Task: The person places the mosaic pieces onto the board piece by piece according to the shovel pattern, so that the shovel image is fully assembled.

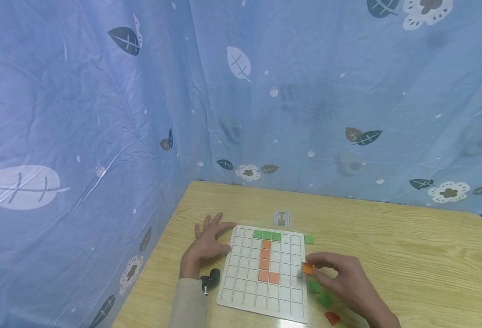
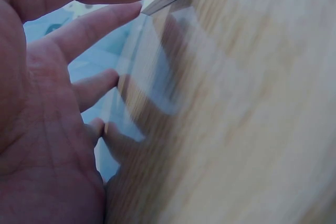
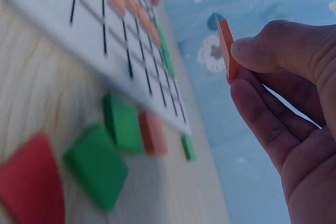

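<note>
A white grid board (image 1: pixel 241 298) lies on the wooden table. Three green square tiles (image 1: pixel 267 235) sit in its top row, with several orange tiles (image 1: pixel 264 264) in a column below and one more beside the lowest. My left hand (image 1: pixel 206 243) is at the board's upper left edge, fingers spread, thumb and index finger touching the rim. My right hand (image 1: pixel 341 275) pinches an orange square tile (image 3: pixel 227 48) between thumb and fingers. In the head view that tile is over the board's right edge; the right wrist view shows it raised, edge-on.
Right of the board lie loose green tiles (image 3: pixel 97 166), an orange tile (image 3: pixel 153 133) and a red quarter-round tile (image 1: pixel 332 318). A small printed pattern card (image 1: pixel 282 218) lies beyond the board. A black object (image 1: pixel 211 279) is by the left wrist. Blue patterned curtain (image 1: pixel 306 91) surrounds the table.
</note>
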`<state>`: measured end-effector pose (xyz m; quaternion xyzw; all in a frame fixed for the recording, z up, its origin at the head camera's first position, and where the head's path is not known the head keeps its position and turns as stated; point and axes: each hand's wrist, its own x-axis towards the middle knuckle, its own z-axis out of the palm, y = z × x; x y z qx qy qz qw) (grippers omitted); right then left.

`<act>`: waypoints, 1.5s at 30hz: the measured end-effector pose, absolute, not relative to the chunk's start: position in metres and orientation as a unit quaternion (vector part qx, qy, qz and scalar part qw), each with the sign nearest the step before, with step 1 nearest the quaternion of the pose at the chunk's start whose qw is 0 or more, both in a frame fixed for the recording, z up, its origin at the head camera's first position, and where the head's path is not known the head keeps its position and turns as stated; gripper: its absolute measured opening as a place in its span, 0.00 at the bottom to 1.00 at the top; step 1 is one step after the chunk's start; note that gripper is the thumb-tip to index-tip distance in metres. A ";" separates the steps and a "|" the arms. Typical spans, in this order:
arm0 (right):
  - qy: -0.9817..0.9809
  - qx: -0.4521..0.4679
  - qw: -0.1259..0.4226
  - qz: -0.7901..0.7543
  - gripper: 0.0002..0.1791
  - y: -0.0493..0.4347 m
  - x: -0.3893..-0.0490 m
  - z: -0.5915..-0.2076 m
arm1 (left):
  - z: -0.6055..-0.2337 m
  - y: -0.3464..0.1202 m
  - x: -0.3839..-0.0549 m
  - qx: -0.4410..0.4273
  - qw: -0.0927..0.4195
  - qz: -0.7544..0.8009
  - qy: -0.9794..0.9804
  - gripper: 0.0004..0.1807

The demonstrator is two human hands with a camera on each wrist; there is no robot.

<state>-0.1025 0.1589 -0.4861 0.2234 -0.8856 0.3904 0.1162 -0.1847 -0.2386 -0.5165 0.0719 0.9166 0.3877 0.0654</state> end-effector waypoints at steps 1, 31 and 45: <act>-0.886 0.223 0.114 0.390 0.21 0.156 -0.103 -0.485 | -0.517 -0.239 -0.185 0.071 0.065 0.387 0.917 0.43; -0.838 0.288 0.051 0.460 0.17 0.085 -0.123 -0.491 | -0.518 -0.238 -0.186 0.068 0.064 0.392 0.915 0.43; -0.816 0.311 0.010 0.487 0.15 0.061 -0.125 -0.512 | -0.519 -0.239 -0.187 0.070 0.066 0.382 0.919 0.43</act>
